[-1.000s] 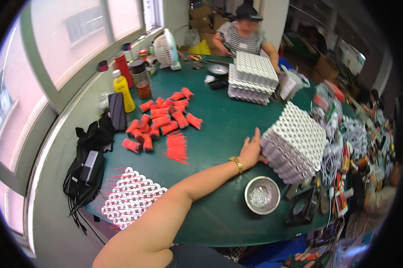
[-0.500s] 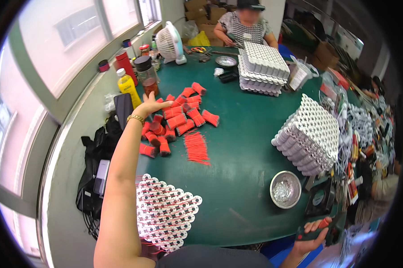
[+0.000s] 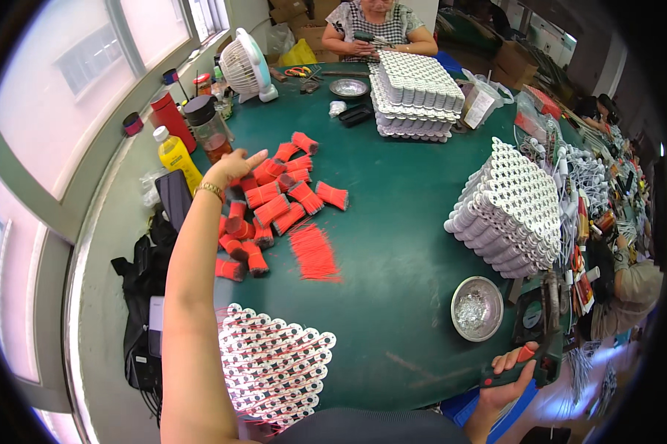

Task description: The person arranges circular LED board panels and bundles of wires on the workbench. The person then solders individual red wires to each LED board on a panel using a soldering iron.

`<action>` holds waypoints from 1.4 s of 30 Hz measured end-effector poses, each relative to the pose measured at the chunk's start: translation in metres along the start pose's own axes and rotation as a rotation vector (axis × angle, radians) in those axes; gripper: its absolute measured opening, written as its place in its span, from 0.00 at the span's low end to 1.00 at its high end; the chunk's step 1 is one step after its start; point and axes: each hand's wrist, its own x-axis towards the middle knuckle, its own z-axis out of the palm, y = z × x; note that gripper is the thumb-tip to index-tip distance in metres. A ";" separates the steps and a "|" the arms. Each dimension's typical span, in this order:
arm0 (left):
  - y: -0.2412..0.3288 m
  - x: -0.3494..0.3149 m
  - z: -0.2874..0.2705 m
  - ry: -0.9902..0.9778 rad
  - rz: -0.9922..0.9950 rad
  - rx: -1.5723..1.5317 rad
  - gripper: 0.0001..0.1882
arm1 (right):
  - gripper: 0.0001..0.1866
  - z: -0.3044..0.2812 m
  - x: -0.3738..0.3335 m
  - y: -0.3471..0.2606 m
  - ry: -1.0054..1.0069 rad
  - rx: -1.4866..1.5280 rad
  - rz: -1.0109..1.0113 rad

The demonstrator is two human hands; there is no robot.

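I'm looking from mid-table, twelve o'clock dead ahead: my left hand (image 3: pixel 234 169) is at ten, right over the red bundles (image 3: pixel 332 195) piled there, fingers stretched, and I can't tell from here whether any bundle is in its grasp. Down between four and five, the right hand (image 3: pixel 509 377) is wrapped around the handle of a green tool (image 3: pixel 548 364). Those bundles look light to me, a little springy, many thin strands drawn together; I'd pinch one around the waist, since the ends look likely to splay. The loose strands (image 3: pixel 313 251) at eight should be slippery and quick to scatter. The disc sheet (image 3: pixel 278 362) at seven, laced with red, looks thin, best held by its edge. Under it all, the green table (image 3: pixel 400 222), smooth, scuffed near five. Stack (image 3: pixel 522 192) at three, metal bowl (image 3: pixel 489 287) at four, fan (image 3: pixel 246 66) at eleven, bright window (image 3: pixel 82 59) at ten, and at twelve a co-worker (image 3: pixel 381 33) sits behind another stack (image 3: pixel 418 85).
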 end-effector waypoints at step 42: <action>0.103 -0.002 0.031 -0.180 0.383 0.498 0.62 | 0.17 -0.040 -0.058 -0.009 0.021 -0.093 0.139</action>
